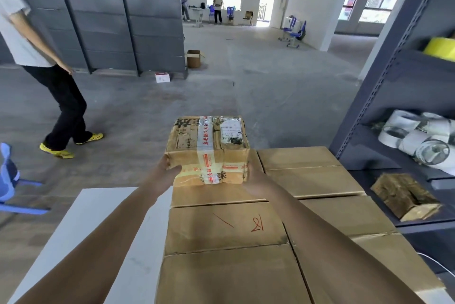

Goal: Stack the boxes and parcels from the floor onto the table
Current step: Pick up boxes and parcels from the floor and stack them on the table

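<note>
Brown parcel (208, 149), white-red tape; white table (81, 225).

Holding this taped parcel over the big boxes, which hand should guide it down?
Left, probably. The left hand grips the left side of the taped parcel, at the outer edge of the big boxes, with room to withdraw. The right hand holds the right corner above the box tops and risks pinching.

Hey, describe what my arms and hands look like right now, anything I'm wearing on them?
The left forearm and right forearm are bare, no sleeves showing. The left hand and right hand wear no gloves, and no watch, bracelet or ring is visible.
</note>
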